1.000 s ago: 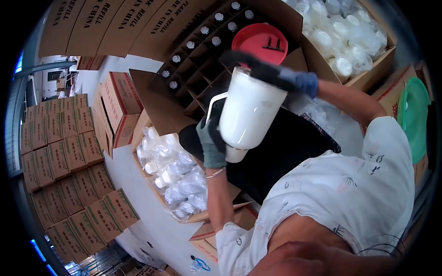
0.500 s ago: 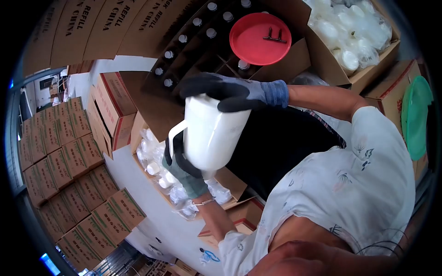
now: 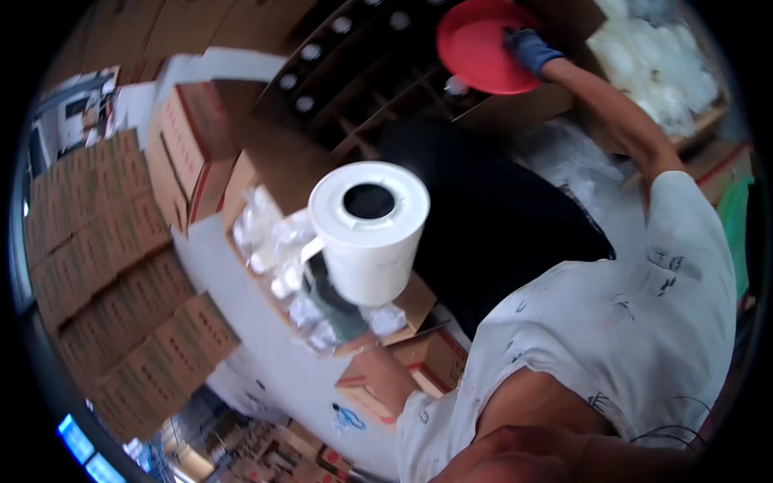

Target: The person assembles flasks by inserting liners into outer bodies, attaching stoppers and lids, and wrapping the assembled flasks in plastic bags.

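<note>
Left hand (image 3: pixel 342 318), gloved in grey-green, holds the white jug (image 3: pixel 374 270) from low down beside its handle (image 3: pixel 312 249); some of the fingers are hidden behind the body. Out at arm's length, the right hand (image 3: pixel 527 50), in a blue-grey glove, is at the red dish (image 3: pixel 475 52), its fingertips over the inside. Whether they are pinched on something or spread, I cannot tell.

Between the hands, and nearer the left, the jug's dark round opening (image 3: pixel 369 201) faces up. With only one hand on that smooth body, a firm grip well under it would seem wisest, keeping the jug level. A light touch suits the right hand, since pressing on the dish's rim might tip it.

Under the dish and ahead of both hands is a divided carton (image 3: pixel 274 157), with white caps (image 3: pixel 342 24) showing in some compartments. Just below the left hand is a box of plastic-wrapped white pieces (image 3: pixel 258 221); beyond the right hand are more wrapped pieces (image 3: pixel 656 68). Well off past the left hand stand stacked cartons (image 3: pixel 121 266).
</note>
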Available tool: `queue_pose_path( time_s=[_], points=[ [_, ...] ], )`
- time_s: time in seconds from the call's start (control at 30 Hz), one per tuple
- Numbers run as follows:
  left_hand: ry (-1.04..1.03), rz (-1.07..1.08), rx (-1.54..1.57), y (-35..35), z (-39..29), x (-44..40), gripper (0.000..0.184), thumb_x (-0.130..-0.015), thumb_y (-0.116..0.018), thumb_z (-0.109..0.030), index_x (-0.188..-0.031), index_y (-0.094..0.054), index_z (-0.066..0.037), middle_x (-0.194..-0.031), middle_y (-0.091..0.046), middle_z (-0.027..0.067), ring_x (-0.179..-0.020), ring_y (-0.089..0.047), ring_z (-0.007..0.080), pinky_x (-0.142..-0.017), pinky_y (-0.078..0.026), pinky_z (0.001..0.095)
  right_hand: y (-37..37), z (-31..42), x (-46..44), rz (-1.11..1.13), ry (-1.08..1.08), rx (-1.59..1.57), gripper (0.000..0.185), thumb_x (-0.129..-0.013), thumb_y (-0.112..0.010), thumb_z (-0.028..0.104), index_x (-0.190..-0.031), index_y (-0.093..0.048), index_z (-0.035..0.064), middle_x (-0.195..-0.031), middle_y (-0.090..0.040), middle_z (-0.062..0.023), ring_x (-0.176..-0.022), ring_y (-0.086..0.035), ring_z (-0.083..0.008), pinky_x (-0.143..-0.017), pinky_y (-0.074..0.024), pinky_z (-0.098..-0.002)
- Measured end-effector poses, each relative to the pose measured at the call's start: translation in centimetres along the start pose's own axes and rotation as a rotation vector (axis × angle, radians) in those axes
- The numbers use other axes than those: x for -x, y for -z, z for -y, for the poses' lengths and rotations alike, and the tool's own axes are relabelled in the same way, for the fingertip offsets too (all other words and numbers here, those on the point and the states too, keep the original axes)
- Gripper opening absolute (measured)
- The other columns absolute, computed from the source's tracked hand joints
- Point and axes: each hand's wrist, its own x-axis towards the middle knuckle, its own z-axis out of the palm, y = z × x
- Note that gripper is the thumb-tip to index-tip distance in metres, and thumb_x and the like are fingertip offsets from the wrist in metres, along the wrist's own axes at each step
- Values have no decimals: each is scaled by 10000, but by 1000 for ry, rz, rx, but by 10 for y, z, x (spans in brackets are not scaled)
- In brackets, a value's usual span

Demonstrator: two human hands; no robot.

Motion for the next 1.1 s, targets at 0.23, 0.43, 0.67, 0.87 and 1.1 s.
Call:
queue_pose_path(
  time_s=[0.23,0.43,0.67,0.87,1.1],
  points=[
    [6,0,27,-10,1,-8,314,-979,-513,-237,-1107,-632,25,-1044,-665,90,-905,-632,167,-779,-522,329,92,65,-14,34,123,-594,387,-901,-530,126,-1283,-517,66,-1148,-633,-157,-1053,-627,-298,-826,-530,-421],
    [-40,107,-181,-11,-9,-15,296,-975,-507,-220,-1069,-648,23,-992,-677,75,-871,-625,149,-740,-507,322,248,170,61,344,786,-1991,348,-915,-636,204,-1204,-567,22,-994,-650,-96,-900,-653,-195,-848,-543,-297],
    [-36,225,-66,-17,-1,-14,245,-988,-502,-203,-1022,-626,6,-909,-667,75,-790,-642,152,-683,-531,291,297,194,111,-627,1428,-934,473,-721,-655,41,-1186,-570,69,-1098,-590,-151,-955,-589,-345,-854,-516,-424],
    [-458,435,-582,-5,18,-19,235,-967,-515,-182,-950,-654,7,-857,-665,53,-742,-629,141,-660,-507,301,291,193,132,-498,1453,-838,514,-714,-663,34,-1214,-552,78,-1109,-583,-152,-977,-587,-341,-843,-522,-422],
    [-304,167,-374,-20,6,5,196,-918,-567,-143,-942,-683,13,-922,-681,60,-843,-626,168,-743,-496,321,305,195,161,-426,1139,-1067,399,-744,-619,22,-1137,-551,33,-1000,-622,-161,-918,-628,-344,-815,-525,-394]
  ],
)
